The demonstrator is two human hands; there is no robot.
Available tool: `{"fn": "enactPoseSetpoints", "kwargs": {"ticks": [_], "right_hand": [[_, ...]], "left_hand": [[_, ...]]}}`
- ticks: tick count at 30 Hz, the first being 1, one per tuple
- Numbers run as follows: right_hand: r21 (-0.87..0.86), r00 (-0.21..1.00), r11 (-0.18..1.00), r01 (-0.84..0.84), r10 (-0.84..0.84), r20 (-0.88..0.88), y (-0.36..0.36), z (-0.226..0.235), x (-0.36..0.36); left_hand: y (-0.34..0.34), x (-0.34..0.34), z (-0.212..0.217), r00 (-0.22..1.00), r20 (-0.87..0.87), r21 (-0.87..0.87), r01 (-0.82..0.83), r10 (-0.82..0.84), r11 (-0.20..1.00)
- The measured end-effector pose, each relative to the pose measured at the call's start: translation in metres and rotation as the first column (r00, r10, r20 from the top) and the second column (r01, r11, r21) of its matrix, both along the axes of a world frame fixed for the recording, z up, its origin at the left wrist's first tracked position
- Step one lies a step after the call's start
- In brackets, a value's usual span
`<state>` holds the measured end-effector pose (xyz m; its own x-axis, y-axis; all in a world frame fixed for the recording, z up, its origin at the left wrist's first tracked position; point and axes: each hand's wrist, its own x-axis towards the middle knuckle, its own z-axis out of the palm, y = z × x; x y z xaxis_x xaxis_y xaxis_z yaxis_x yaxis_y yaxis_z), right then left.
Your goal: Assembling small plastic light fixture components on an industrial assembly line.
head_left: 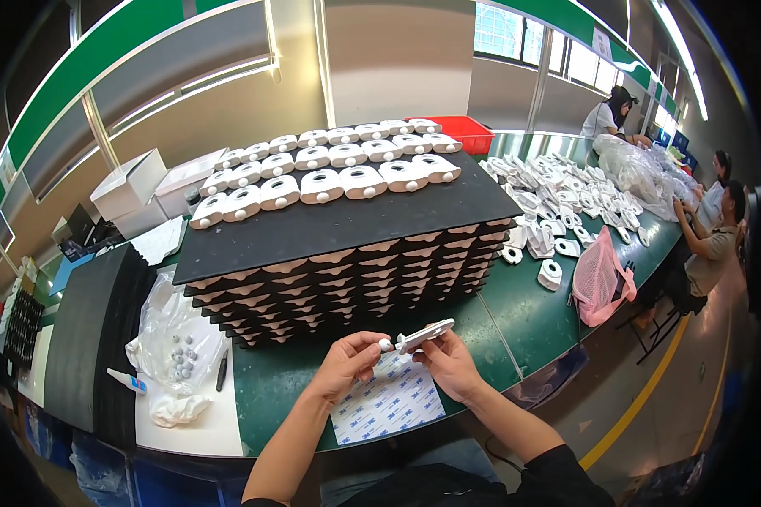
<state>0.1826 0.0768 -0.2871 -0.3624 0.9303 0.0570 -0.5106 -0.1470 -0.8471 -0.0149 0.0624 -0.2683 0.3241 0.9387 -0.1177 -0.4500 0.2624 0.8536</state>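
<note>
Between the thumb and fingers of my left hand is a small white ball. My right hand grips a flat white plastic housing, turned edge-on, with its narrow end toward the ball. Ball and housing are very close; I cannot tell whether they touch. Below both hands lies a white sheet with blue print. Beyond them rises a tall stack of black boards with white parts layered between. On its top board, rows of white housings each carry a round white knob.
Left of the stack, a plastic bag holds loose balls, near a glue bottle, a black pen-like tool and upright black boards. At right are piled white housings, a pink mesh bag and a red bin. Several people sit beyond.
</note>
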Motion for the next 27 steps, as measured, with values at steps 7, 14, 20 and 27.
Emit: {"fn": "enactPoseSetpoints", "kwargs": {"ticks": [7,14,20,27], "right_hand": [[0.012,0.997,0.998,-0.061,0.061,-0.056,0.0033,-0.0076,-0.0019],[0.072,0.997,0.995,-0.065,0.069,-0.042,0.0031,-0.0027,-0.0050],[0.117,0.997,0.990,-0.075,0.074,0.012,0.0029,-0.0001,-0.0052],[0.114,0.994,0.992,-0.047,0.036,0.099,0.0009,-0.0052,-0.0081]], "left_hand": [[0.0014,0.0007,-0.0035,0.998,-0.068,-0.006,0.010,-0.011,1.000],[-0.0004,0.0004,-0.0004,0.993,-0.116,-0.014,0.023,-0.025,1.000],[-0.0011,-0.0020,-0.0029,0.988,-0.149,-0.026,0.033,-0.037,0.999],[-0.0028,0.0010,-0.0081,0.943,-0.332,0.013,-0.010,0.014,1.000]]}}
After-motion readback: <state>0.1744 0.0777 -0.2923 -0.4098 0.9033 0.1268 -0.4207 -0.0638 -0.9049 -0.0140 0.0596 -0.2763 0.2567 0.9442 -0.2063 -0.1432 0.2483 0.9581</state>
